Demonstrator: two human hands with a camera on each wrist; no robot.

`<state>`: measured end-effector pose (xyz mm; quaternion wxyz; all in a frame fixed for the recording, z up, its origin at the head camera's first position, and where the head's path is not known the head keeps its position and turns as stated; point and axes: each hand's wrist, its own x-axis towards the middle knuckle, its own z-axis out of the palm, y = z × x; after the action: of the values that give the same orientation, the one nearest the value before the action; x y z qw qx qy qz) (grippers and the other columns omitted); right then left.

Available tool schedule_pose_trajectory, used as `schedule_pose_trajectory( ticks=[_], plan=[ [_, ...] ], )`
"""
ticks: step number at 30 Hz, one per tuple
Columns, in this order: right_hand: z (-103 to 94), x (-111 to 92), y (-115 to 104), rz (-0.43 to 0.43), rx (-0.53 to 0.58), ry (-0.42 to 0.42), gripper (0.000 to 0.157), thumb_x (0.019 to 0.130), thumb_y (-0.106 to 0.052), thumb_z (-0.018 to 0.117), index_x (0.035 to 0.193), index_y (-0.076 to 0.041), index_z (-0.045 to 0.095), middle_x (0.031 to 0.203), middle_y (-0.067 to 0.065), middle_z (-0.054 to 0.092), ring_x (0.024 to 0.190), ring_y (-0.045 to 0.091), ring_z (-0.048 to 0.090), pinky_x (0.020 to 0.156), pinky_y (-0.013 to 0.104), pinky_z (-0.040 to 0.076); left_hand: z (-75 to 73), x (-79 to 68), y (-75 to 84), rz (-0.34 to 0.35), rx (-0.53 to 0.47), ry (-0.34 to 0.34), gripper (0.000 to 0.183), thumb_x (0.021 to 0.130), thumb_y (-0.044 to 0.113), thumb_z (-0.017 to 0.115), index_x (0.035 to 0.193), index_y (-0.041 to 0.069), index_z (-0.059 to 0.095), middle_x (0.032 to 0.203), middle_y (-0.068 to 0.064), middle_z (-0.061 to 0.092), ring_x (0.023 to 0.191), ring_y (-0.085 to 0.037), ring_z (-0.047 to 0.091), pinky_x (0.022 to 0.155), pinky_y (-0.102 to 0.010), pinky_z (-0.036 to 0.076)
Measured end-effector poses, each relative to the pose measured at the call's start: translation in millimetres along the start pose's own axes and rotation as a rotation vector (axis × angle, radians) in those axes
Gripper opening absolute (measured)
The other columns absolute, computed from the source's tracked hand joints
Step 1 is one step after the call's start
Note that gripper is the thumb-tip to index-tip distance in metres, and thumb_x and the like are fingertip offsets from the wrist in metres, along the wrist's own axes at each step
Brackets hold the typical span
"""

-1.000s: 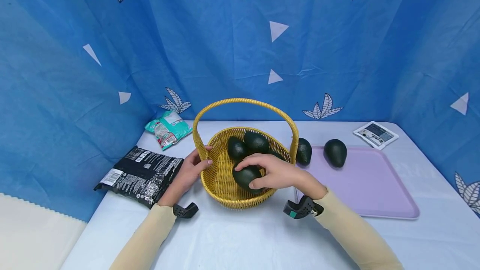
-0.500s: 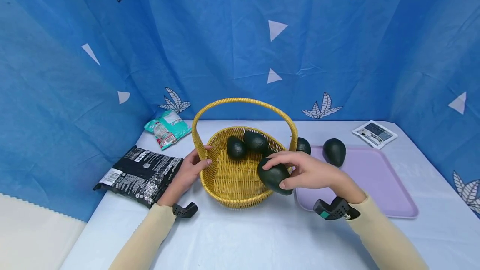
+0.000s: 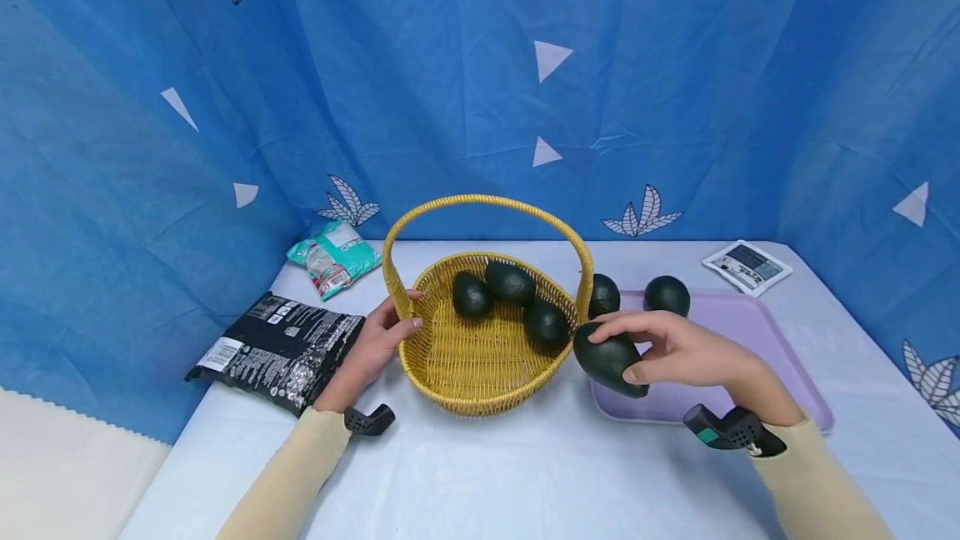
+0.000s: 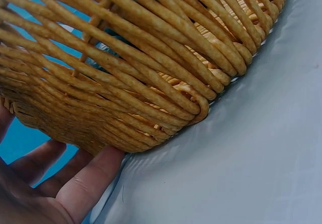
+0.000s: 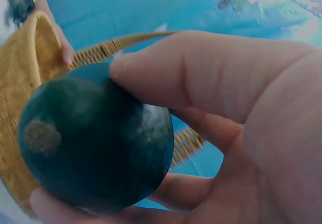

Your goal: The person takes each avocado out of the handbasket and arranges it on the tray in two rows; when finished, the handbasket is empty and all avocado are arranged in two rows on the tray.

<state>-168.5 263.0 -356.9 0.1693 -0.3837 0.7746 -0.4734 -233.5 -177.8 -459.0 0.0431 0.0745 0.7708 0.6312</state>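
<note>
A dark green avocado [image 3: 609, 359] is gripped by my right hand [image 3: 675, 348], just off the right side of a yellow wicker basket [image 3: 450, 394]. In the right wrist view, thumb and fingers wrap the avocado [image 5: 95, 143], its pale stem scar showing. My left hand [image 3: 382, 340] holds the basket's left side near the foot of its tall handle [image 3: 487, 200]. The left wrist view has thumb and fingers against the wicker wall [image 4: 126, 83]. Inside the basket lie three more avocados, one at the left [image 3: 472, 297], one at the back [image 3: 512, 282] and one at the right [image 3: 546, 325].
A lilac tray [image 3: 780, 357] lies to the right, with an avocado [image 3: 667, 296] on its far left part and another avocado [image 3: 603, 297] behind the basket handle. A black packet [image 3: 277, 348] and teal packet [image 3: 334, 257] lie left. A white pouch [image 3: 747, 267] is far right.
My right hand has lifted the avocado out of the basket and carried it right, to the tray's near left corner. The avocado at the basket's right is now uncovered. My left hand stays put.
</note>
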Motion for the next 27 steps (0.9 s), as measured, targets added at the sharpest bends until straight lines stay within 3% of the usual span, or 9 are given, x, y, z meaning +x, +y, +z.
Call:
schedule_pose_trajectory(
  ticks=[3,5,13,20,27],
  plan=[
    [-7.9,-12,2,0.018,-0.001,0.044,0.047,0.091,0.007,0.063,0.134,-0.012,0.062,0.146,-0.018,0.05,0.118,-0.002,0.058,0.073,0.035,0.063,-0.7,0.1,-0.1,0.0,0.003,-0.002,0.05,0.097,0.012,0.062,0.145,0.013,0.051,0.142,-0.022,0.053,0.117,-0.02,0.055,0.089,-0.023,0.054],
    [-13.6,-20,3,0.032,-0.014,0.074,0.048,0.091,0.007,0.063,0.135,-0.013,0.061,0.14,-0.028,0.049,0.112,0.001,0.06,0.072,0.034,0.062,-0.9,-0.3,0.2,-0.001,0.006,-0.001,0.05,0.097,0.012,0.062,0.145,0.013,0.051,0.143,-0.022,0.053,0.117,-0.02,0.055,0.09,-0.022,0.054],
    [-39.6,-43,15,0.064,-0.148,0.22,0.052,0.089,0.008,0.065,0.136,-0.015,0.062,0.135,-0.026,0.051,0.104,-0.001,0.064,0.069,0.028,0.059,0.1,-0.2,0.2,0.004,-0.003,-0.002,0.05,0.097,0.011,0.062,0.145,0.012,0.051,0.143,-0.023,0.053,0.117,-0.02,0.055,0.089,-0.023,0.054],
    [-62.7,-64,34,0.178,-0.206,0.357,0.05,0.09,0.007,0.065,0.137,-0.011,0.06,0.134,-0.03,0.045,0.101,-0.007,0.063,0.069,0.025,0.057,0.4,-0.3,-0.6,0.004,0.006,-0.003,0.05,0.097,0.011,0.062,0.145,0.013,0.051,0.145,-0.022,0.052,0.119,-0.022,0.054,0.091,-0.022,0.053],
    [-85.7,-84,54,0.278,-0.231,0.501,0.05,0.095,0.001,0.061,0.14,-0.02,0.059,0.129,-0.032,0.043,0.095,-0.01,0.062,0.067,0.024,0.056,0.2,-1.2,0.9,0.002,0.006,-0.002,0.049,0.097,0.011,0.062,0.145,0.013,0.051,0.145,-0.022,0.052,0.119,-0.021,0.054,0.091,-0.021,0.053]
  ],
)
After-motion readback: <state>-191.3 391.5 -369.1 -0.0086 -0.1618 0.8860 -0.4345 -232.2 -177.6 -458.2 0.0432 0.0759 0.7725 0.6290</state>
